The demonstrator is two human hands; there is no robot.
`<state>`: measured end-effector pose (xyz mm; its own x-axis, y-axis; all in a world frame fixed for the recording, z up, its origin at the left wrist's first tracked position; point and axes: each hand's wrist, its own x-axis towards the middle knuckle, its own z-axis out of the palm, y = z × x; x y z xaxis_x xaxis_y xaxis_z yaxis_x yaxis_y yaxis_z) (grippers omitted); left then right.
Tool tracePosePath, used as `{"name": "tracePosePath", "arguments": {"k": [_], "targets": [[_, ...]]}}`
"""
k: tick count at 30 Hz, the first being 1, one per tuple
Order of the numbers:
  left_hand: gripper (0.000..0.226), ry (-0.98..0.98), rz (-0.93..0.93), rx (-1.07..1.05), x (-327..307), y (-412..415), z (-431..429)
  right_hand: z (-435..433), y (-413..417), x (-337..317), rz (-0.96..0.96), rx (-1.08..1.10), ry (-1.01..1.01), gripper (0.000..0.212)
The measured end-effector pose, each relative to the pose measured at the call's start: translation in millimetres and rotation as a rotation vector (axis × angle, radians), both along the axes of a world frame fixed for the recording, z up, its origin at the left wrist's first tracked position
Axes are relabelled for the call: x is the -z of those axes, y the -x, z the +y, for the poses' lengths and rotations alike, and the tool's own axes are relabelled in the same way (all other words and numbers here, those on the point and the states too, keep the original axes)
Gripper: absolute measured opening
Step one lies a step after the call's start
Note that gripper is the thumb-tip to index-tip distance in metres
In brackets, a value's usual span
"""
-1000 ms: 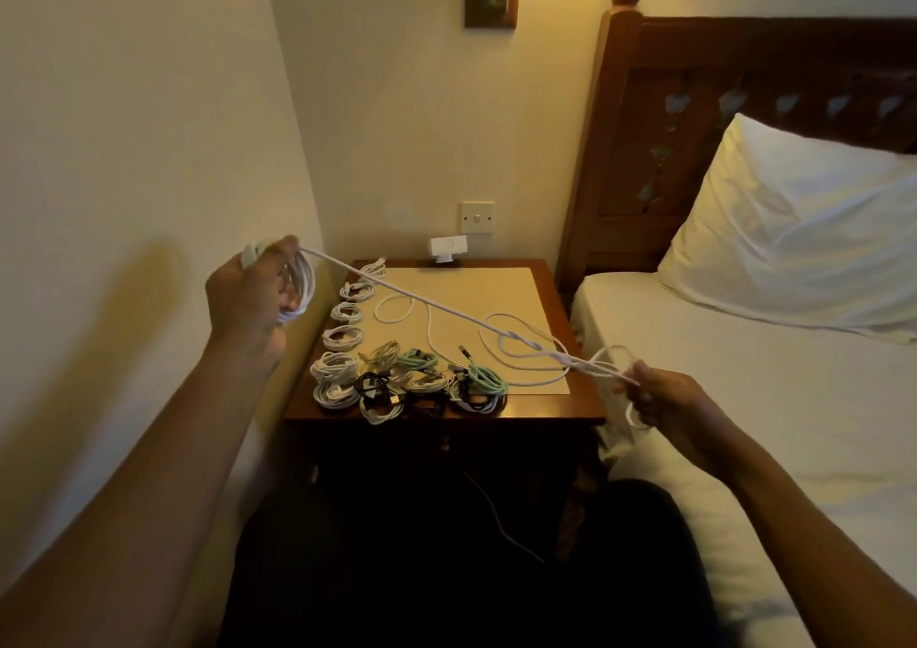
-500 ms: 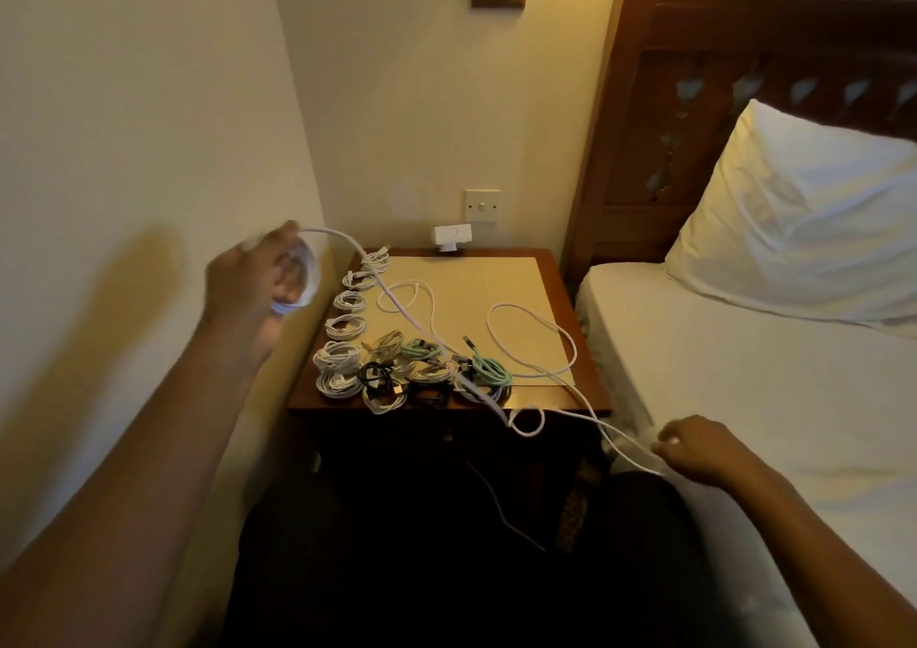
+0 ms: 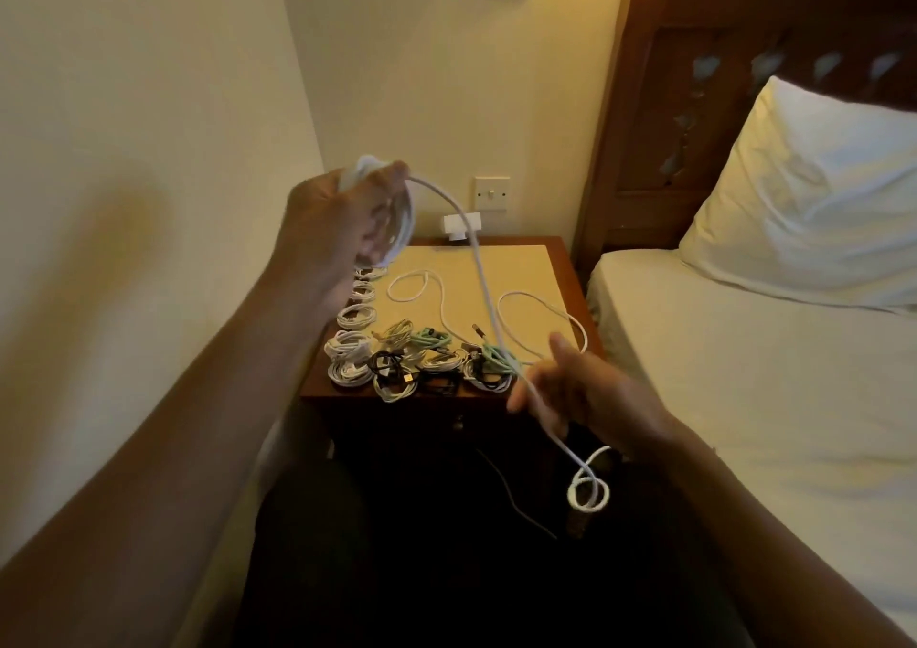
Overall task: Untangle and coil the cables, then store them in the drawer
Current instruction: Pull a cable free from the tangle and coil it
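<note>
**White cable half-coiled, tail hanging loose**

Left hand (image 3: 342, 220) is at the tabletop's (image 3: 526, 270) 10 o'clock, fingers curled round the wound part of the white cable (image 3: 479, 270). The free run drops to the right hand (image 3: 580, 389) at 5 o'clock. Those fingers are loosely bent with the cable across them; pinched or only guided, can't tell. The tail's kink loop (image 3: 588, 491) hangs below. Cable looks light, limp and probably slippery, so grip just past the coil. Finished coils (image 3: 397, 354) sit at 7 o'clock.
</note>
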<state>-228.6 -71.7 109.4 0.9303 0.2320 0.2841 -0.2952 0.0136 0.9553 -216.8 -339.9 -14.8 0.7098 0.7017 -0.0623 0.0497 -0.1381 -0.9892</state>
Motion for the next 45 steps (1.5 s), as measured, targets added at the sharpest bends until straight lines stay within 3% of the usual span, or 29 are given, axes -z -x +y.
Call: {"name": "tracePosePath", "arguments": {"k": [2, 4, 7, 10, 12, 16, 19, 21, 23, 25, 27, 28, 31, 34, 37, 39, 41, 42, 45], "targets": [[0.029, 0.084, 0.008, -0.113, 4.8, -5.7, 13.1, -9.2, 1.7, 22.0, -0.127, -0.106, 0.313, 0.081], [0.028, 0.161, -0.027, -0.216, 7.5, -13.7, 27.4, -18.8, 2.6, 49.8, -0.179, -0.125, 0.505, 0.067], [0.037, 0.409, -0.077, -0.304, 14.1, -27.6, 67.1, -42.1, -1.5, 78.1, -0.249, 0.018, 0.584, 0.047], [0.046, 0.401, 0.045, -0.428, 41.5, -30.3, 92.6, -47.3, -3.9, 69.3, -0.275, 0.266, 0.519, 0.045], [0.037, 0.444, 0.154, -0.361, 67.1, -27.2, 86.4, -37.5, -3.5, 47.3, -0.321, 0.293, 0.556, 0.041], [0.027, 0.543, 0.301, -0.004, 95.6, -15.6, 54.4, -10.0, 10.0, -0.5, -0.308, -0.112, 0.866, 0.021], [0.028, 0.519, 0.303, 0.19, 97.5, -5.6, 29.8, 9.8, 30.7, -23.9, -0.366, -0.303, 1.033, 0.038], [0.026, 0.457, 0.276, 0.284, 89.1, 5.2, 11.4, 15.0, 35.3, -37.6, -0.483, -0.249, 1.071, 0.051], [0.023, 0.351, 0.26, 0.335, 76.1, 18.3, -5.5, 15.9, 31.7, -54.0, -0.554, -0.021, 0.938, 0.067], [0.023, 0.214, 0.262, 0.347, 64.3, 30.0, -22.1, 21.6, 26.8, -66.0, -0.547, 0.13, 0.679, 0.074], [0.025, 0.166, 0.272, 0.363, 53.5, 38.0, -33.9, 35.7, 23.5, -64.8, -0.565, 0.169, 0.394, 0.043], [0.026, 0.199, 0.28, 0.377, 47.8, 40.1, -36.4, 43.0, 23.3, -57.1, -0.585, 0.199, 0.295, 0.02], [0.031, 0.468, 0.303, 0.399, 33.0, 38.4, -35.2, 59.8, 25.0, -20.4, -0.485, 0.289, 0.14, 0.024], [0.031, 0.659, 0.247, 0.333, 29.9, 29.7, -30.6, 72.3, 35.9, 7.8, -0.5, 0.233, 0.305, 0.021], [0.023, 0.474, 0.134, 0.242, 41.8, 23.1, -29.2, 85.7, 58.6, 2.1, -0.535, -0.06, 0.652, 0.023], [0.024, 0.063, 0.094, 0.092, 52.4, 24.3, -30.5, 91.1, 73.2, -18.9, -0.587, -0.193, 0.689, 0.026], [0.037, -0.314, 0.132, 0.016, 64.3, 26.6, -30.9, 89.2, 77.8, -52.3, -0.705, -0.16, 0.671, 0.024], [0.044, -0.4, 0.192, 0.027, 69.6, 27.9, -29.5, 84.9, 75.1, -68.6, -0.796, -0.113, 0.654, 0.025], [0.066, -0.388, 0.319, 0.277, 76.7, 36.1, -19.0, 61.3, 41.9, -93.2, -0.817, 0.092, 0.51, 0.02]]}}
